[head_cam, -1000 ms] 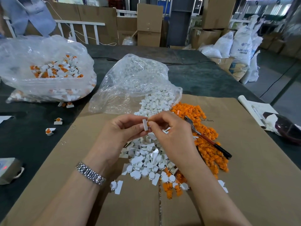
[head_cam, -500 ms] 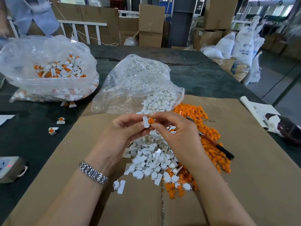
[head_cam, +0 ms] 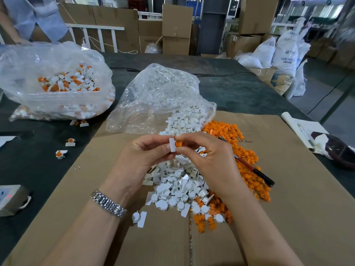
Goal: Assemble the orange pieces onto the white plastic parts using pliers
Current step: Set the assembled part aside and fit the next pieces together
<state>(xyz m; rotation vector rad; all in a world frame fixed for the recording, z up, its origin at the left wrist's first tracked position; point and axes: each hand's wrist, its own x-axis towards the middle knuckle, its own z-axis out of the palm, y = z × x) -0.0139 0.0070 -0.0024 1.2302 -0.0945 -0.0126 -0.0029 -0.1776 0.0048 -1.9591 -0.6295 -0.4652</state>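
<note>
While the orange piece (head_cam: 178, 144) is pressed against the white plastic part (head_cam: 172, 144) above the middle of the cardboard sheet (head_cam: 288, 189), the joint is probably not yet seated. The white part is pinched by the left hand (head_cam: 142, 160), and the orange piece is pinched by the fingertips of the right hand (head_cam: 209, 160). If the piece is pushed in tilted, it can be jammed or it can slip out and be lost in the white pile (head_cam: 178, 185) below or the orange heap (head_cam: 247, 160) beside it. The pliers (head_cam: 253, 169) are left on the orange heap, near the right hand, so the final squeeze may be forgotten. The loose parts can also be swept off by a wrist.
</note>
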